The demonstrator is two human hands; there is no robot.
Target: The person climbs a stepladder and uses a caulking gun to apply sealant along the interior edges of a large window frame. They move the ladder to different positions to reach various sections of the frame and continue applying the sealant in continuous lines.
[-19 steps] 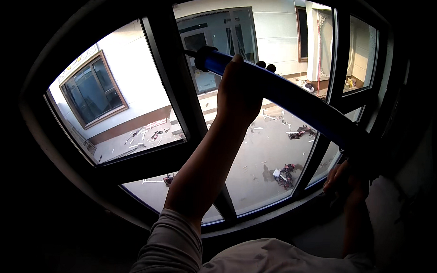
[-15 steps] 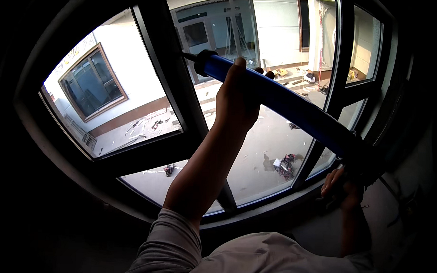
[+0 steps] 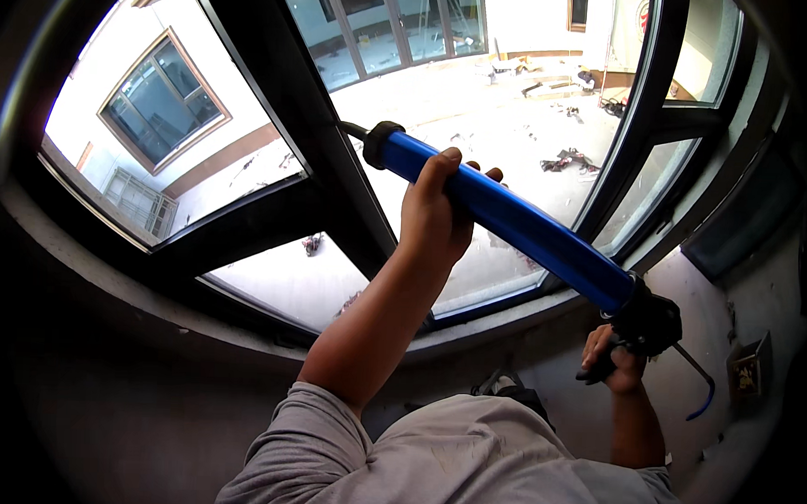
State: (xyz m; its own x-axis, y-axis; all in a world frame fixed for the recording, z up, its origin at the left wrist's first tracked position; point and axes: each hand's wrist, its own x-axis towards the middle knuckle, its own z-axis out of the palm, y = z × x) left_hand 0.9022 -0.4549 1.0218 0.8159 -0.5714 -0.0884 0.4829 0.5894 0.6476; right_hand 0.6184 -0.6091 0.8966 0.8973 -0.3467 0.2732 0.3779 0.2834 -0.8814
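Note:
A blue caulking gun (image 3: 537,237) with a black front cap and black handle slants across the view, its nozzle end to the upper left. My left hand (image 3: 438,209) wraps around the barrel behind the front cap, thumb on top. Lower right, my right hand (image 3: 615,355) grips the black handle and trigger, its fingers curled. The dark nozzle (image 3: 353,129) touches or nearly touches the dark window mullion (image 3: 315,116) beside the glass; exact contact cannot be told. From the handle's rear sticks a thin rod with a bent blue end (image 3: 702,406).
The dark window frame (image 3: 244,224) spans the view above a pale sill (image 3: 144,287). Outside, scattered debris (image 3: 568,160) lies on the paved yard before a building with a brown-trimmed window (image 3: 164,101). An open box (image 3: 750,369) stands on the floor at right.
The view has tilted downward and brightened. The caulking gun's nozzle sits slightly lower along the mullion. Both hands keep their hold, and the handle and rod now show clearly.

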